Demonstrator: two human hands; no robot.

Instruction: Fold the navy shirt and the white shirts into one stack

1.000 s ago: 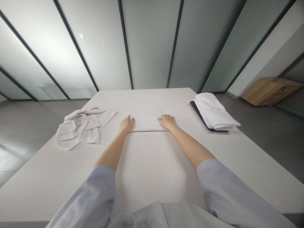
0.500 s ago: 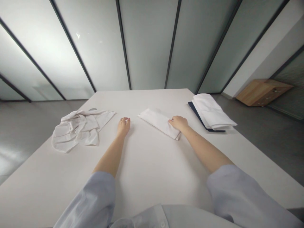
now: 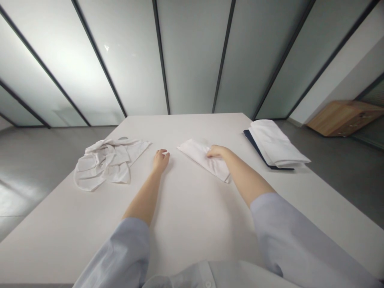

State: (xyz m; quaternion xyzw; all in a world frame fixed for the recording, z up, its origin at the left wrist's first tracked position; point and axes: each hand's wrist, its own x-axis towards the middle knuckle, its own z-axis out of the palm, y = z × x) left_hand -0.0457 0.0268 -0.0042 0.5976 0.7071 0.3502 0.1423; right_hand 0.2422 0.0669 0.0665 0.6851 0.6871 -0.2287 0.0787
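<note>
A folded white cloth (image 3: 196,154) lies at a slant on the middle of the table. My right hand (image 3: 216,151) is closed on its upper side, pinching the fabric so that it wrinkles under the fingertips. To the left of the cloth, my left hand (image 3: 161,160) hovers at or just above the tabletop, fingers loosely curled and apart, holding nothing. Farther left is a crumpled white cloth (image 3: 103,164) spread in loose folds, with one pointed corner toward my left hand.
At the table's right edge, a stack of folded white cloth (image 3: 274,142) rests on a dark blue flat item (image 3: 255,144). A small grey round thing (image 3: 123,138) peeks out behind the crumpled cloth. Beyond the white table (image 3: 192,224) stand frosted glass panels and a wooden cabinet (image 3: 345,118).
My right hand has moved left along the folded cloth, from near its right end to its middle, and the fabric now bunches there. The whole view has shifted slightly.
</note>
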